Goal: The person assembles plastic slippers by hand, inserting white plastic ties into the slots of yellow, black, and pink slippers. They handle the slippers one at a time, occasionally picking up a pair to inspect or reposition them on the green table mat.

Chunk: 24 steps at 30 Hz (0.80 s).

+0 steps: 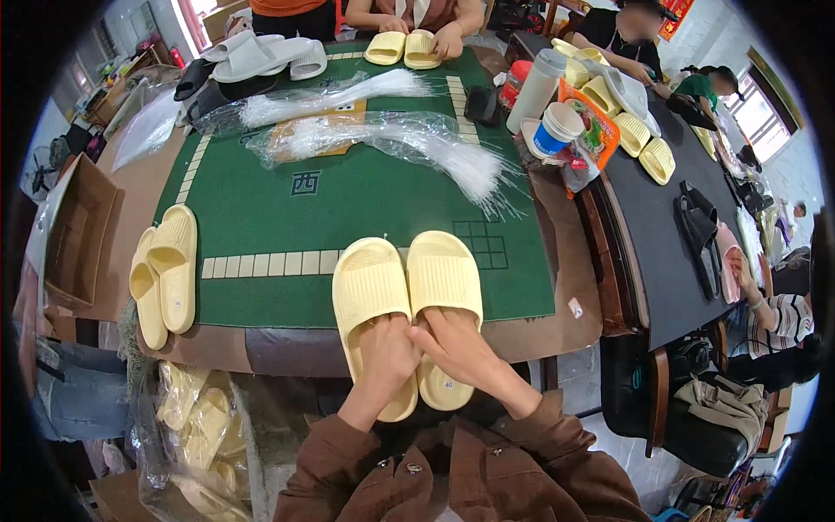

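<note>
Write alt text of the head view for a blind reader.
The left hand and right hand reach inside two pale yellow slippers overhanging a green-topped table. Bundles of white strands lie beyond, with another yellow pair at left.

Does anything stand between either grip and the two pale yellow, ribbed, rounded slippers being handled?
Nothing visible does: the left grip reaches inside the left slipper, and the right grip inside the right slipper.

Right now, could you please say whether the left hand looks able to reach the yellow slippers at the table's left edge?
Probably yes: nothing appears to stand between the left hand and those slippers, though it would first have to slip out from under another slipper's strap.
</note>
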{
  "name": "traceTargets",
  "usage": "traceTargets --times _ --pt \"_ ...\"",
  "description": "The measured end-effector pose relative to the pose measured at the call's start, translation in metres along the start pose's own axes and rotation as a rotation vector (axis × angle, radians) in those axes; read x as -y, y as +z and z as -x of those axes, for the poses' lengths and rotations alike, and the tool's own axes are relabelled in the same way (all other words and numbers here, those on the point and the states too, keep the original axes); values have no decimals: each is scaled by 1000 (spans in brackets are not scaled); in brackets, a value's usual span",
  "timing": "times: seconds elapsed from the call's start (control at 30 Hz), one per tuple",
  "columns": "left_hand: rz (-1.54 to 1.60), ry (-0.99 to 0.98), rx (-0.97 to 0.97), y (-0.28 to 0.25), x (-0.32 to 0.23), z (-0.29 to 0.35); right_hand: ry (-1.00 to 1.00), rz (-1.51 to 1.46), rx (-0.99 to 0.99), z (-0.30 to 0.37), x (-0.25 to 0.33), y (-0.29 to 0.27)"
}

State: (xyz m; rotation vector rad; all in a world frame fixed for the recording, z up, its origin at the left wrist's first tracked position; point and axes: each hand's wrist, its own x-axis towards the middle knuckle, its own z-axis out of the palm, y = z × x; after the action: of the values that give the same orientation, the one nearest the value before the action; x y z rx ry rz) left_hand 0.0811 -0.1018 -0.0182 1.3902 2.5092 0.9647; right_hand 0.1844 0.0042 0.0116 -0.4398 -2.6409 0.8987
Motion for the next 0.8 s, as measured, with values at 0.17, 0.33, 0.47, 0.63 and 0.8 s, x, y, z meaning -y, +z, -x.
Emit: traceTargets --times 0.17,0.33,0.47,0.63,0.8 --pt "-25 -149 144 -5 -4 -5 -51 60 43 20 33 -41" --pt "-1 -27 -86 14 7 -2 112 -190 57 -32 22 -65" --pt "-16 -115 70 -6 -11 -9 -34 -233 -116 -107 -20 -29" --pt "-47 -155 116 -7 -10 -9 -65 -110 -4 -145 -21 1" --pt "-20 -268 303 -12 -15 -13 -41 -283 -14 -139 -31 2"
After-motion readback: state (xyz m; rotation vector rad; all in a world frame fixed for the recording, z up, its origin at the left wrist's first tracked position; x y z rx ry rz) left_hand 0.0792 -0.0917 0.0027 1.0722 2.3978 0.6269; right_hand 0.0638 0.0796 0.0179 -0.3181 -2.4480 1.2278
